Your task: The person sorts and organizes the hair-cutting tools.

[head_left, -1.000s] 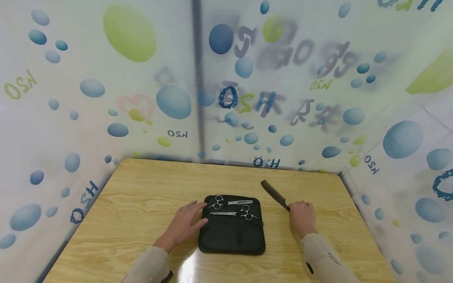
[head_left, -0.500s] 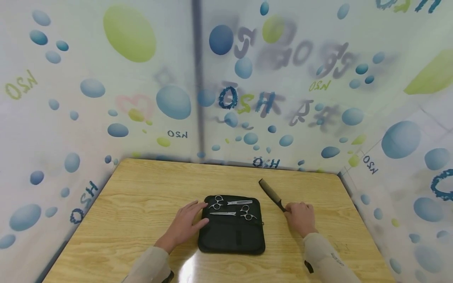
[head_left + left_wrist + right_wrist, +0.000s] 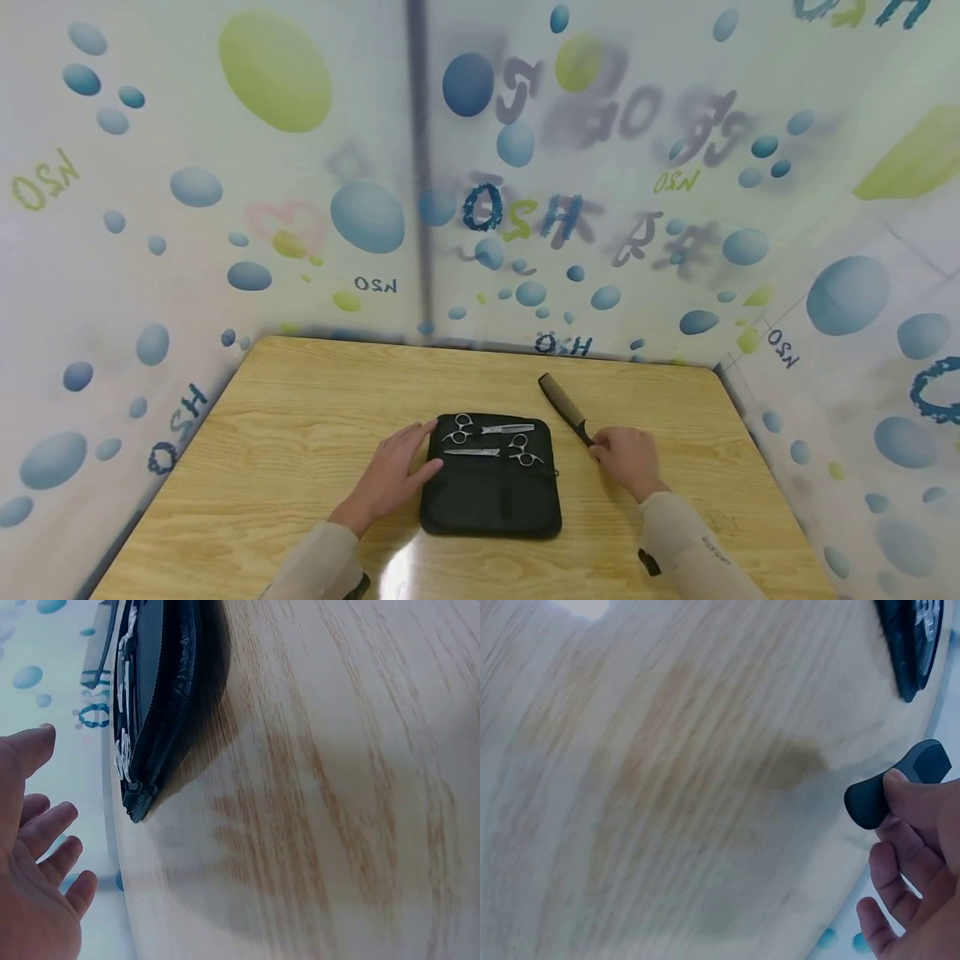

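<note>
A dark comb (image 3: 564, 406) points up and left over the table, its handle (image 3: 897, 784) pinched between the thumb and fingers of my right hand (image 3: 628, 458). To the left lies a black zippered case (image 3: 487, 504), spread flat. Two silver pairs of scissors sit in its upper half: one with its blade (image 3: 508, 429) to the right, the other with its blade (image 3: 472, 452) to the left. My left hand (image 3: 390, 475) is at the case's left edge, fingers extended; the left wrist view shows a gap between those fingers and the case.
The wood-grain table (image 3: 300, 417) extends around the case on every side. Behind and beside it hang pale curtains (image 3: 360, 125) printed with blue and green ovals and lettering.
My right hand has moved left with the comb, bringing it nearer the case. The left hand and the case have stayed almost still.
</note>
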The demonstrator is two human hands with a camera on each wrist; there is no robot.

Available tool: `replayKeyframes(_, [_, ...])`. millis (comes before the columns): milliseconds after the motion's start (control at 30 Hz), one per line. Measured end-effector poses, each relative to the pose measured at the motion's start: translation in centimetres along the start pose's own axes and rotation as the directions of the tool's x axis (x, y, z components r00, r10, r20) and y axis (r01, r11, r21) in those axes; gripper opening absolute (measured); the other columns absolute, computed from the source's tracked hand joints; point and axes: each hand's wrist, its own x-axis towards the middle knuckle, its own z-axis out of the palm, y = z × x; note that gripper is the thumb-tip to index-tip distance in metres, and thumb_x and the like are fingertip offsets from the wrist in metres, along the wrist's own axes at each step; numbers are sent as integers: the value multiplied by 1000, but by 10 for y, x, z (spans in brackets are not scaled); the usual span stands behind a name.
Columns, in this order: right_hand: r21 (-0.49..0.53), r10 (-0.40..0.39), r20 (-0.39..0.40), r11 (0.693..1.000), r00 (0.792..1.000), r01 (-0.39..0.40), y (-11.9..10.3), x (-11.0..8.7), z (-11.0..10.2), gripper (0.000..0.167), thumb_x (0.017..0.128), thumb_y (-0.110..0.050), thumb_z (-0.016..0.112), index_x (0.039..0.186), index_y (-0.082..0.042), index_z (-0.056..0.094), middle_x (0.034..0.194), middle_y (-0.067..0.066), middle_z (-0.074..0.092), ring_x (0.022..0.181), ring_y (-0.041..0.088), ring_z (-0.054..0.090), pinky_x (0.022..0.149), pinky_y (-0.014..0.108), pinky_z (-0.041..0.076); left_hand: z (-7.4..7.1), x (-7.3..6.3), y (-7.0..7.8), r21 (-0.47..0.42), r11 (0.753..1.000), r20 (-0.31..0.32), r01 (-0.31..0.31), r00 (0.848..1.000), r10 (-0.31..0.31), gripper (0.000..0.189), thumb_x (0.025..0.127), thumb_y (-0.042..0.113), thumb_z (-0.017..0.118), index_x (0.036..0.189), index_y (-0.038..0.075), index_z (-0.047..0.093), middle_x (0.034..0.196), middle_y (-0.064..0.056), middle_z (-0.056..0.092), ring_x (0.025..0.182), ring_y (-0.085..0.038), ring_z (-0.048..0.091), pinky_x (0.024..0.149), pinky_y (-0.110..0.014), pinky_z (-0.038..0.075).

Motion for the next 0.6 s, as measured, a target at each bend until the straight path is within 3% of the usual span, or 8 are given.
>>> replayKeyframes(333, [45,-53,12,998,999,52,-30,5,-2,6,84,-18,75,82,-13,76,78,-3,72,67,10,59,67,35,52,0,1,5,-10,998,-59,-57,997,56,54,90,27,69,140,12,53,140,-11,57,134,-35,48,110,-57,35])
replayKeyframes(600, [110,-166,-8,980,986,166,-49,2,-1,5,84,-17,75,82,-12,76,77,-4,72,66,7,57,65,30,50,-1,2,10,19,996,-92,-92,991,93,53,88,26,72,137,13,56,136,-11,60,132,-34,51,109,-56,37])
